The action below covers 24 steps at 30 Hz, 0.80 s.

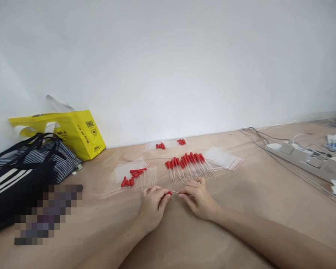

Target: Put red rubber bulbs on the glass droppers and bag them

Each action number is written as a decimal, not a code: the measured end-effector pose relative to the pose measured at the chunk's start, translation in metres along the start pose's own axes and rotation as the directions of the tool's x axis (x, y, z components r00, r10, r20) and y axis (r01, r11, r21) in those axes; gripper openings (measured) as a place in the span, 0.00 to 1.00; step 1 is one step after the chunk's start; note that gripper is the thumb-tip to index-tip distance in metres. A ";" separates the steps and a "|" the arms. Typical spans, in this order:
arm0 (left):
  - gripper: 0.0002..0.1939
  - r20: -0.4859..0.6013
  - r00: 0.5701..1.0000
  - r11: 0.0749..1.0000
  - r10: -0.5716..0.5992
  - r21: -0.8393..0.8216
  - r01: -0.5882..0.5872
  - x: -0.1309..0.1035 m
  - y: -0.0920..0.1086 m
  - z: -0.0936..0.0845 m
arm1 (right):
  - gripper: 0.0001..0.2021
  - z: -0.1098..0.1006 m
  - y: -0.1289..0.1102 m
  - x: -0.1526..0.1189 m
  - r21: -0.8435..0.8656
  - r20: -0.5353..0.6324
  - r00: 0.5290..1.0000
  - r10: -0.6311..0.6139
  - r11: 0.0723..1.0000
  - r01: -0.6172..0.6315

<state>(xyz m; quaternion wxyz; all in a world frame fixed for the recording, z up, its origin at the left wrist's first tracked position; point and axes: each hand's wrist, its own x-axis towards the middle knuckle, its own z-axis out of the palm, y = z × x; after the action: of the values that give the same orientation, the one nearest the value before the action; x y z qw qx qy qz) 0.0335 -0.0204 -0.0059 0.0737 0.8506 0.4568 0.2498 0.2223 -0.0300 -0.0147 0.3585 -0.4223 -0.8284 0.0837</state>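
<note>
Between thumb and fingers, my left hand (pixel 154 204) pinches a red rubber bulb (pixel 170 192). A thin clear glass dropper tube (pixel 175 192) runs from the bulb to my right hand (pixel 198 198), whose fingers are closed on its other end. Just beyond my hands lies a fanned row of droppers with red bulbs (pixel 189 161). Bare glass tubes (pixel 149 176) lie side by side past my left hand. Loose red bulbs (pixel 127 182) rest next to them on a clear zip bag (pixel 113 189).
Another clear bag (pixel 148 146) with red bulbs lies near the wall, and a zip bag (pixel 224 158) lies right of the droppers. A yellow bag (pixel 86 130) and dark bags (pixel 19 186) stand at left. A white power strip (pixel 305 160) with cables is at right.
</note>
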 end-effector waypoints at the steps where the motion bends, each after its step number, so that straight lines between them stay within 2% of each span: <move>1: 0.10 -0.003 1.000 1.000 -0.004 -0.007 0.004 0.000 0.001 0.000 | 0.10 0.000 0.000 -0.001 0.007 0.008 1.000 -0.010 1.000 0.010; 6: 0.11 -0.014 1.000 1.000 0.020 -0.016 -0.020 -0.002 0.003 0.001 | 0.11 0.000 0.004 -0.003 -0.005 0.035 0.993 -0.110 0.994 0.110; 13: 0.08 -0.012 0.987 0.986 0.160 0.060 -0.159 -0.006 0.007 -0.001 | 0.12 -0.003 0.007 -0.003 -0.157 0.071 0.968 -0.242 0.955 0.251; 20: 0.09 -0.138 0.960 0.970 0.242 0.028 -0.241 -0.008 0.010 0.004 | 0.11 0.002 0.004 -0.002 -0.146 -0.006 0.953 -0.302 0.943 0.298; 24: 0.09 -0.132 0.958 0.967 0.255 0.032 -0.253 -0.008 0.011 0.005 | 0.12 0.005 0.003 -0.003 -0.121 -0.008 0.952 -0.306 0.945 0.303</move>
<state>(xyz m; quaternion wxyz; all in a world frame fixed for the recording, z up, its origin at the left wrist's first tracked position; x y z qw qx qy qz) 0.0400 -0.0326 -0.0092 0.0037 0.8840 0.3494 0.3106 0.2223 -0.0293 -0.0212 0.3524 -0.3108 -0.8823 -0.0274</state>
